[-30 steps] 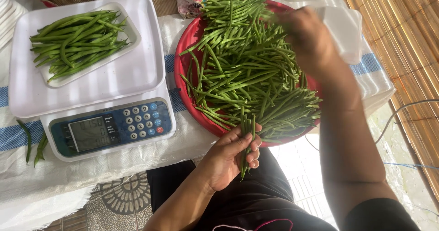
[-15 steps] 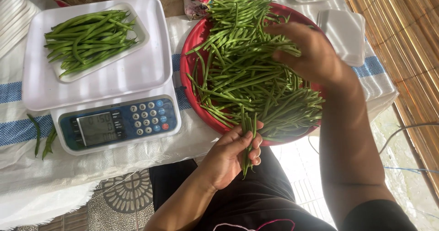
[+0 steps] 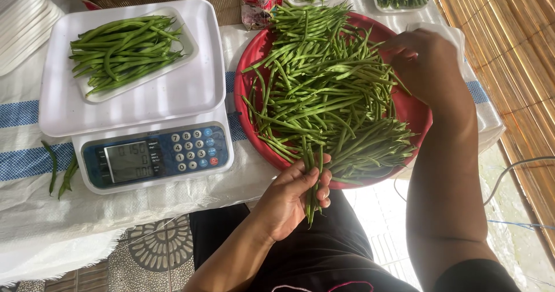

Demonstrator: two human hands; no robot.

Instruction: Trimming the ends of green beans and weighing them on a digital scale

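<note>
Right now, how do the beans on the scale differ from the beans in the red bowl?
The scale beans are a small, neat batch lying in a white tray; the bowl beans are a far bigger, looser heap in the red bowl. No hand touches the scale beans; the right hand reaches into the bowl beans. Both are green beans.

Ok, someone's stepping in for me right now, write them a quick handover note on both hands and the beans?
Left hand: holds a small bunch of green beans at the red basin's near rim.
Right hand: over the far right of the bean pile, fingers among the beans.
Done: one white tray of beans sits on the scale.
Left: most beans are in the basin; two strays lie on the cloth beside the scale.
</note>
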